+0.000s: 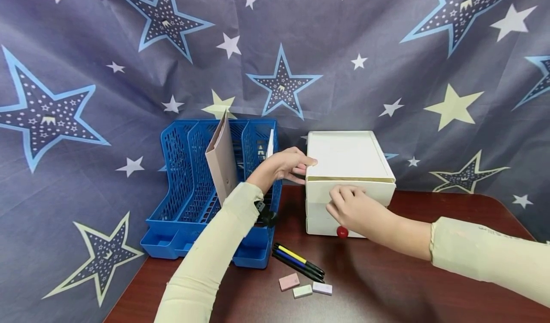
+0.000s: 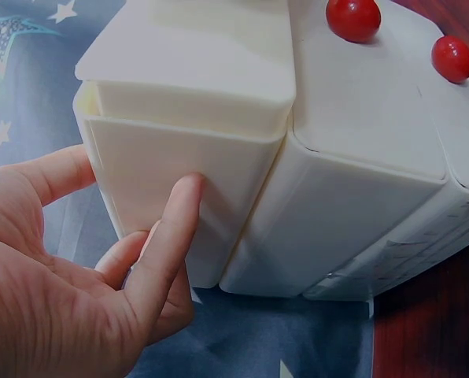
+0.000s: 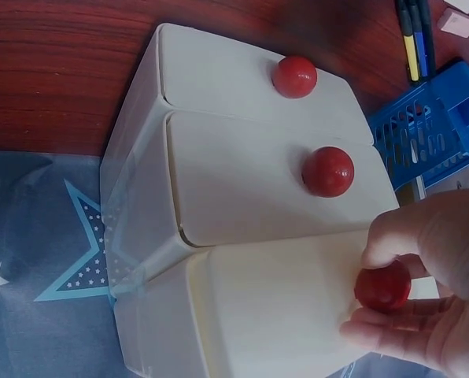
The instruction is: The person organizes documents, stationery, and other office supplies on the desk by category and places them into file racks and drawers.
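Note:
A white drawer unit (image 1: 349, 152) with three stacked drawers stands on the table. Its top drawer (image 3: 282, 303) sticks out a little from the body. My right hand (image 1: 354, 209) pinches the round red knob (image 3: 382, 287) of that drawer between thumb and fingers. My left hand (image 1: 292, 164) is at the unit's left side, thumb at the top edge and fingertips against the side wall (image 2: 171, 169). The middle drawer's red knob (image 3: 327, 172) and the bottom drawer's red knob (image 3: 295, 76) show in the right wrist view. In the head view my right hand hides the upper knobs.
A blue file rack (image 1: 176, 170) stands left of the unit, holding a pinkish-beige folder (image 1: 223, 161). In front lie several pens (image 1: 298, 262), a pink eraser (image 1: 289, 282), a pale green one (image 1: 302, 291) and a lilac one (image 1: 322, 288). A star-patterned cloth (image 1: 283, 22) hangs behind.

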A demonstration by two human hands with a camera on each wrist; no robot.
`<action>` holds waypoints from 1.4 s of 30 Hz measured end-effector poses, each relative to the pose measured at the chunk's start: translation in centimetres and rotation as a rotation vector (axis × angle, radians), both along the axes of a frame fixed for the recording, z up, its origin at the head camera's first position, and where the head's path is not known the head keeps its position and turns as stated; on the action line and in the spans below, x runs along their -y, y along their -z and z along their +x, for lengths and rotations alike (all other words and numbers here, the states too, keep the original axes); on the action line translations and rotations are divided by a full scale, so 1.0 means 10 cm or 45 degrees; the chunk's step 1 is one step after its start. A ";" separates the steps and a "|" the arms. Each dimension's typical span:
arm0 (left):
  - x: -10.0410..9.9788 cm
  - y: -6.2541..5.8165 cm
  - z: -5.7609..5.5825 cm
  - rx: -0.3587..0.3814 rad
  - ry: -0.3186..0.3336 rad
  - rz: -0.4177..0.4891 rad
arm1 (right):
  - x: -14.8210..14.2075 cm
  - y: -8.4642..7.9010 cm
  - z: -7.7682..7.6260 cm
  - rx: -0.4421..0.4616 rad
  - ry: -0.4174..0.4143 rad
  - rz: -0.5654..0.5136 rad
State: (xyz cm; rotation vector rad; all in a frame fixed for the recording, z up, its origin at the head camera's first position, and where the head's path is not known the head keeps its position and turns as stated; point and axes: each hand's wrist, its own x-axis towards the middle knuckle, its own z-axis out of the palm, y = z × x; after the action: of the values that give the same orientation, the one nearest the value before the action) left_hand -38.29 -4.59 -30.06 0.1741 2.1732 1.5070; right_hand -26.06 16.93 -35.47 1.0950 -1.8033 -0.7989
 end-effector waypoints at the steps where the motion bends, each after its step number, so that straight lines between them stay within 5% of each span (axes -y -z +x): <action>1: 0.00 0.00 0.00 0.002 0.002 0.002 | 0.00 0.00 0.00 0.000 -0.004 -0.004; 17: 0.00 0.03 0.00 -0.001 0.008 -0.009 | 0.01 0.03 -0.02 0.029 0.077 0.052; 42: 0.01 0.02 -0.01 -0.004 0.009 0.003 | 0.02 0.03 -0.08 -0.044 0.032 -0.005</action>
State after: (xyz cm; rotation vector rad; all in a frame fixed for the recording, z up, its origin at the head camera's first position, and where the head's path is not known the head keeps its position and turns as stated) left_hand -38.35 -4.69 -30.29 0.1850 2.1709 1.5064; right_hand -26.82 16.71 -35.80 1.0521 -1.7918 -0.8243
